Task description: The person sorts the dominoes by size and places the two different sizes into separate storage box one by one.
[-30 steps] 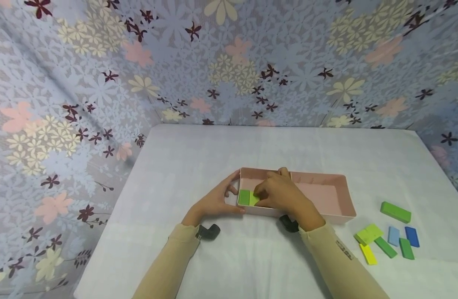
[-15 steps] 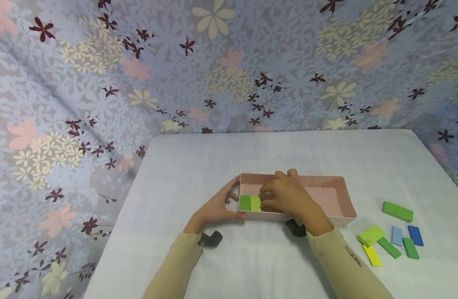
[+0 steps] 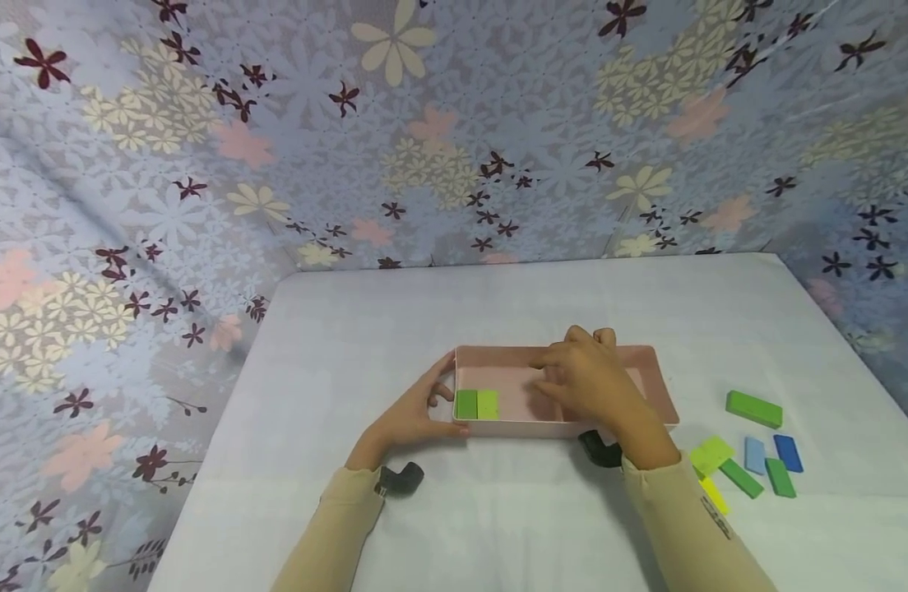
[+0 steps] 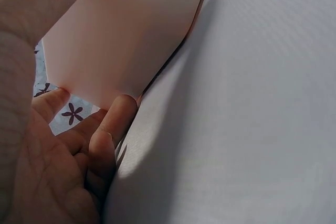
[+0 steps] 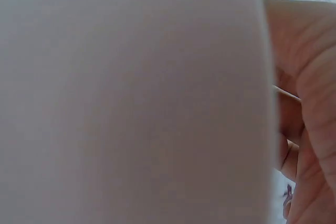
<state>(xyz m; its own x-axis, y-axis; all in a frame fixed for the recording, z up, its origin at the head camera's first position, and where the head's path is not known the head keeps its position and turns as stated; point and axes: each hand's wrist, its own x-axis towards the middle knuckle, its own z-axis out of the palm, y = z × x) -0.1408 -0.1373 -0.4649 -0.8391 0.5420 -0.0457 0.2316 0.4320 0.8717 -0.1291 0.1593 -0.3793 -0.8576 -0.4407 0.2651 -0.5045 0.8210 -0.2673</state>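
In the head view the left hand (image 3: 405, 418) grips the left end of the box (image 3: 516, 428), long axis left to right, under the right hand (image 3: 587, 380), thumb and forefinger parted; left wrist, bent fingers (image 4: 119, 115) touch the end; right wrist, fingertips are hidden.

Your left forearm (image 3: 328, 530) and right forearm (image 3: 694, 526), both in beige sleeves (image 3: 343, 501), angle inward. Your left hand (image 3: 409, 413) has thumb and index finger spread wide, its other fingers bent. Your right hand (image 3: 590, 380) shows its back, thumb and index finger parted.
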